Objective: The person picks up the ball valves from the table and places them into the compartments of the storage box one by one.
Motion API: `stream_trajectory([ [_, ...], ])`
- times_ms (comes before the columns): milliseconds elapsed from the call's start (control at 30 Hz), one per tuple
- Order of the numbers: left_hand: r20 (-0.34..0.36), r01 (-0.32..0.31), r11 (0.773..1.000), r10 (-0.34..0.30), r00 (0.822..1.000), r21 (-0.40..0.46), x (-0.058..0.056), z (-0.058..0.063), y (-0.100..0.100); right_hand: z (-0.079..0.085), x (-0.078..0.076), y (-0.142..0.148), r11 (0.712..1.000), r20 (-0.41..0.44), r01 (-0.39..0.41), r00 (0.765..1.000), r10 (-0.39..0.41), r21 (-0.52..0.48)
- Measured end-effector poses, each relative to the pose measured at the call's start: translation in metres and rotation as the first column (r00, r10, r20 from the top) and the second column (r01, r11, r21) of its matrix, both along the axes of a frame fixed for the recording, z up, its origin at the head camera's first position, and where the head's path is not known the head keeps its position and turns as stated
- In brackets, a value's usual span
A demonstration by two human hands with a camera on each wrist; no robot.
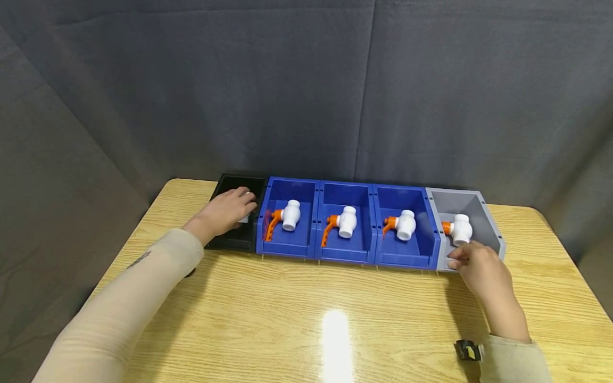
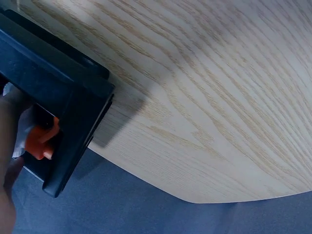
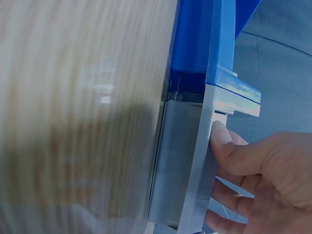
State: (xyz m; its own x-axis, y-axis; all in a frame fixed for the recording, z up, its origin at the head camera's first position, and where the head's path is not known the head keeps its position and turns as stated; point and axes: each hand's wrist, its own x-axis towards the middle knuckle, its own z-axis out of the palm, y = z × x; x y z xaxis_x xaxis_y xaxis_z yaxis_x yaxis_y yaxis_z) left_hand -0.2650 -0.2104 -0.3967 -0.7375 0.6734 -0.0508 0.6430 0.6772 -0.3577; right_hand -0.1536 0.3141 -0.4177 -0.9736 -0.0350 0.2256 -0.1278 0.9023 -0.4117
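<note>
My left hand (image 1: 229,210) reaches into the black bin (image 1: 230,243) at the left end of the row, its fingers round a white ball valve (image 1: 244,218). In the left wrist view, that valve's orange handle (image 2: 39,141) shows beyond the fingers; much of its white body is hidden. My right hand (image 1: 483,268) is at the front of the grey bin (image 1: 493,234), its thumb by the rim and its fingers loosely bent. Just beyond these fingers lies another white ball valve (image 1: 462,230) with an orange handle, inside the grey bin. Nothing shows between the right fingers.
Three blue bins (image 1: 291,250) stand side by side between the black and grey ones, each holding a white valve (image 1: 347,222) with an orange handle. The row sits at the back of a wooden table (image 1: 287,303), before a grey curtain (image 1: 306,90).
</note>
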Motion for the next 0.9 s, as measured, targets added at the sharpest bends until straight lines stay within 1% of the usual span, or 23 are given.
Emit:
stream_trajectory([
  [233,0.032,-0.043,0.999,0.044,0.999,-0.027,0.0001,-0.0010,0.0023,-0.0002,0.0002,-0.0004,1.000,0.007,0.004,1.000,-0.004,-0.002],
  [367,0.053,-0.056,0.998,0.057,0.997,-0.032,0.0004,-0.0009,0.0028,-0.0001,0.0002,-0.0002,1.000,0.001,0.003,1.000,-0.003,-0.002],
  [500,0.054,-0.047,0.999,0.047,0.997,-0.014,-0.0002,-0.0013,0.0026,0.0001,-0.0001,0.0004,1.000,-0.006,-0.001,1.000,0.001,0.000],
  [700,0.033,-0.032,0.999,0.031,0.999,0.032,-0.0018,-0.0031,0.0014,-0.0001,0.0000,0.0012,1.000,0.019,0.011,1.000,-0.011,-0.002],
  [900,0.025,-0.027,0.999,0.026,0.999,0.039,-0.0007,-0.0043,0.0007,-0.0011,-0.0004,0.0014,1.000,0.027,0.012,1.000,-0.012,-0.006],
])
